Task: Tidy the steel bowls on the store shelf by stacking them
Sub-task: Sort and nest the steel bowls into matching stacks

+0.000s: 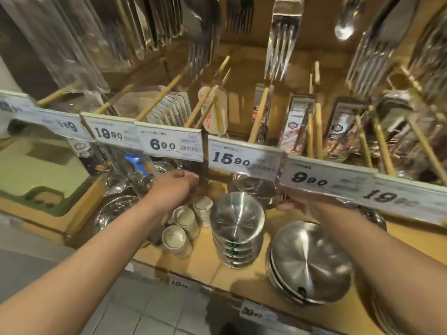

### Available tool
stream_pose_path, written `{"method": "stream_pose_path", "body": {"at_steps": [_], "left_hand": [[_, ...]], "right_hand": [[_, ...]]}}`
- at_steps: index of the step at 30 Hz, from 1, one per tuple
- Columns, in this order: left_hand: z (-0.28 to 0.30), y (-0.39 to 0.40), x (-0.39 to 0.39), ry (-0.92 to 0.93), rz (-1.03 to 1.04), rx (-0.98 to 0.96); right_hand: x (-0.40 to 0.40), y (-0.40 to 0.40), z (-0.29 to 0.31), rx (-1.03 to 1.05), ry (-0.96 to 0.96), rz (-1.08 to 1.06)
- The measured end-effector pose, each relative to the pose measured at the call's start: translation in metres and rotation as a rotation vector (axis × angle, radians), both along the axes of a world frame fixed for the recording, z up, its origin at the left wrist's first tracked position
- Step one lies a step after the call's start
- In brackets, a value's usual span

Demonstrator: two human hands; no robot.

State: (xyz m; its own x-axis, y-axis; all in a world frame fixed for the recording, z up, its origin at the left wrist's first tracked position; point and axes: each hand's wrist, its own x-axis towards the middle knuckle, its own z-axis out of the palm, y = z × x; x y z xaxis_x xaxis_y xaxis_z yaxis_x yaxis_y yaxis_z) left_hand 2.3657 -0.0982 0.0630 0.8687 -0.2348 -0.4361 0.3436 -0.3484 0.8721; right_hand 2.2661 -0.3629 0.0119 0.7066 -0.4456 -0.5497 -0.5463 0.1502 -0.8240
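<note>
Head cam, looking down into the shelf (246, 269) under the price-tag rail (244, 157).

Near centre: stack of steel bowls (235, 228), upside down, nested, roughly five high, sitting straight. Near right: wider pans (309, 264), two or three nested, tilted toward me. Far, just behind the stack: another bowl (258, 189), half hidden by the tags. Left of the stack: three small shakers (183, 221), close together. Far left: loose strainers/ladles, blurred.

L hand (177, 183) reaches far under the rail, fingers loosely extended, nothing in its grip that I can see. R hand (286, 205) is mostly behind the tags, right beside the far bowl; whether its grip is on the rim or not I can't tell.

Handling, my guess: thin steel, light, stiff, won't dent easily but polished, so slick. Take the rim w/ thumb over the edge, fingers under the wall. Nested ones may stick or slide off if tipped. Keep level when setting on the stack; low clearance under the rail, so pull toward me first.
</note>
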Motion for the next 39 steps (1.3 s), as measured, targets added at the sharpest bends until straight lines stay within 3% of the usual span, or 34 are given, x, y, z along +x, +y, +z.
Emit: {"method": "stream_pose_path", "body": {"at_steps": [9, 14, 21, 27, 31, 39], "left_hand": [[0.006, -0.016, -0.008, -0.022, -0.066, -0.008], [-0.001, -0.034, -0.003, -0.013, -0.165, 0.007], [-0.032, -0.076, 0.014, -0.101, -0.366, 0.229], [-0.049, -0.099, 0.032, 0.007, -0.504, 0.393], [-0.064, -0.109, 0.04, -0.05, -0.652, 0.52], [-0.083, -0.126, 0.046, -0.152, -0.744, 0.662]], "right_hand": [[-0.071, -0.028, 0.033, -0.103, -0.094, -0.099], [-0.113, -0.036, 0.049, -0.17, -0.037, -0.228], [-0.147, -0.018, 0.063, -0.216, -0.008, -0.393], [-0.159, 0.005, 0.061, -0.113, -0.048, -0.574], [-0.172, 0.017, 0.058, -0.039, -0.059, -0.63], [-0.195, 0.019, 0.059, -0.064, -0.034, -0.717]]}}
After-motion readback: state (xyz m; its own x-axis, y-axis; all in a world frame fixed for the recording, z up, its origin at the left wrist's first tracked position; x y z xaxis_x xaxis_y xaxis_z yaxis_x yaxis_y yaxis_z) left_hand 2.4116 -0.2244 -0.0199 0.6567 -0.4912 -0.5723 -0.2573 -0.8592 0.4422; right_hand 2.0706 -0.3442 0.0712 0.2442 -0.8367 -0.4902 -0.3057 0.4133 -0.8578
